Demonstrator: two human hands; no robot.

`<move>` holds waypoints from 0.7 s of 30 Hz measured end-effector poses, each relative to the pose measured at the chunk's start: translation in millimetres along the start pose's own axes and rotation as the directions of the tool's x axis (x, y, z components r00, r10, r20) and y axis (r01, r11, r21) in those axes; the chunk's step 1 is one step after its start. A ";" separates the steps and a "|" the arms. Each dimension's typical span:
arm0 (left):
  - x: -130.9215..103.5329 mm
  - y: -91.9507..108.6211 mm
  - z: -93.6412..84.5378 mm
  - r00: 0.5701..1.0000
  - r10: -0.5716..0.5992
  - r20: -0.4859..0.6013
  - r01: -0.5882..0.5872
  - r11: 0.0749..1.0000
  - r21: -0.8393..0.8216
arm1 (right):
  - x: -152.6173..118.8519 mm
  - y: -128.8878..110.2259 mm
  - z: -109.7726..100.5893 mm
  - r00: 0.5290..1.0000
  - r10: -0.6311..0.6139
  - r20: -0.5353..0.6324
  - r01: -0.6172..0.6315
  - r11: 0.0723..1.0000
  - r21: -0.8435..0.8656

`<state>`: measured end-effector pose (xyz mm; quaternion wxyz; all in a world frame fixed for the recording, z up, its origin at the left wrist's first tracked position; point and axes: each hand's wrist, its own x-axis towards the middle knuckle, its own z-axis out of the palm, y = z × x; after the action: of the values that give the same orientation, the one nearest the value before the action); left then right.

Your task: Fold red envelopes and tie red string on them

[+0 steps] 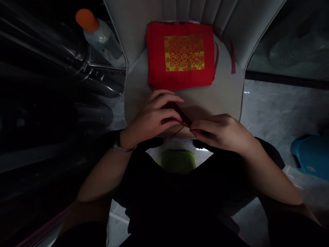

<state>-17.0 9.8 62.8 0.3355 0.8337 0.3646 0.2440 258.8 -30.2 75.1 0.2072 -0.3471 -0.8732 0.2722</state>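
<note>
Red stack (156,56): lay flat on the chair (228,94), gold panel (184,53) uppermost; landmark for this entry.

Dark red piece (185,119): slim, held between both hands on the wearer's side of the red stack; full form hidden by fingers and shade.

Left hand (151,118): grip closed about the piece, fingers parted along it.

Right hand (222,132): grip pinching the piece's other end, thumb against fingers.

Thin cord (177,132): trailed from beside the piece, away from the red stack.

Handling, as judged: light, steady left support suited so slim a piece; small fingertip movements on the right risked fewer creases; the cord wanted keeping out of the pinch; dim light favoured slow work.
</note>
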 end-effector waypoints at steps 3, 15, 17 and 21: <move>0.2 -1.4 0.6 1.000 0.007 -0.007 -0.007 1.000 -0.019 | 0.6 -1.2 0.5 1.000 0.008 0.005 -0.008 1.000 0.012; -2.5 -15.3 4.3 0.979 0.196 -0.063 -0.194 0.980 0.050 | -1.7 0.1 4.1 0.993 0.114 -0.023 -0.110 0.987 0.114; -2.8 -12.2 4.1 0.990 0.124 -0.067 -0.122 0.992 0.038 | -2.0 0.3 4.5 0.991 0.131 -0.030 -0.127 0.984 0.128; -3.8 -10.4 3.1 0.987 0.160 -0.020 -0.157 0.983 0.098 | -1.2 0.8 6.8 0.972 0.212 -0.105 -0.195 0.969 0.152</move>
<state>-21.9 11.0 52.5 0.2697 0.8717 0.3129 0.2635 256.3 -32.8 69.2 0.2544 -0.4354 -0.7974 0.3316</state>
